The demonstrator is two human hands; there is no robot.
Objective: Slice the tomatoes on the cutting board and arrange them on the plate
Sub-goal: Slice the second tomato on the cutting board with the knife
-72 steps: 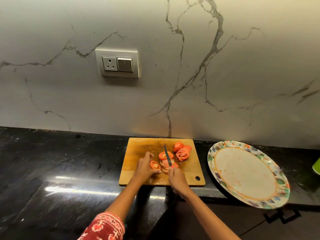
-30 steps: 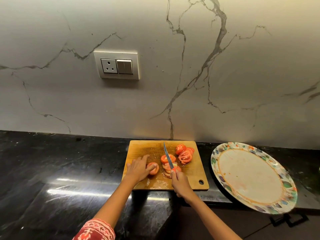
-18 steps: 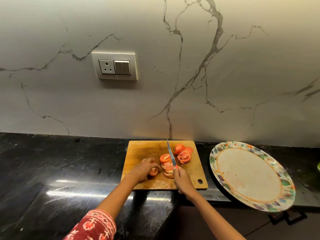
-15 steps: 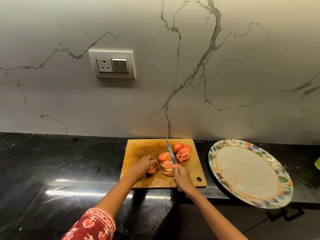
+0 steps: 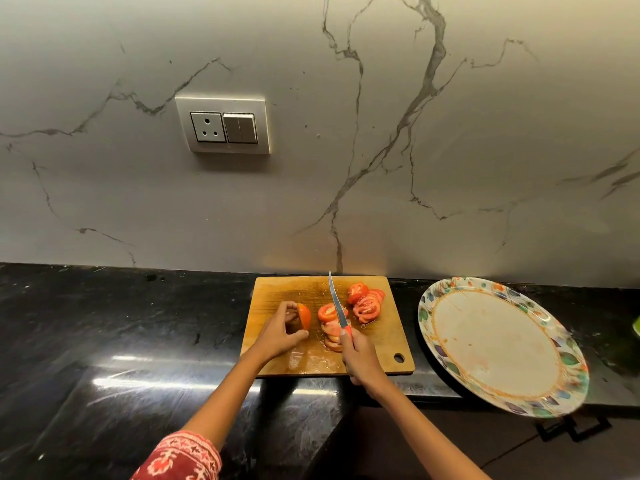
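Note:
A wooden cutting board [image 5: 277,292] lies on the black counter by the wall. My left hand [image 5: 277,332] pinches a tomato end piece [image 5: 304,316] upright at the board's left side. My right hand [image 5: 358,355] grips the red handle of a knife [image 5: 336,303], whose blade points away toward the wall. Under the blade sits a row of tomato slices [image 5: 329,327]. A second pile of slices [image 5: 367,301] lies at the board's far right. The patterned plate [image 5: 498,344] to the right holds no tomato.
The plate overhangs the black counter's [image 5: 121,323] front edge at the right. A marble wall with a socket and switch panel [image 5: 223,126] rises behind the board. A green object [image 5: 636,325] shows at the far right edge. Juice wets the board's near side.
My left hand has drawn the tomato end piece left, away from the cut slices, and now holds it upright. The knife blade has lifted above the slices.

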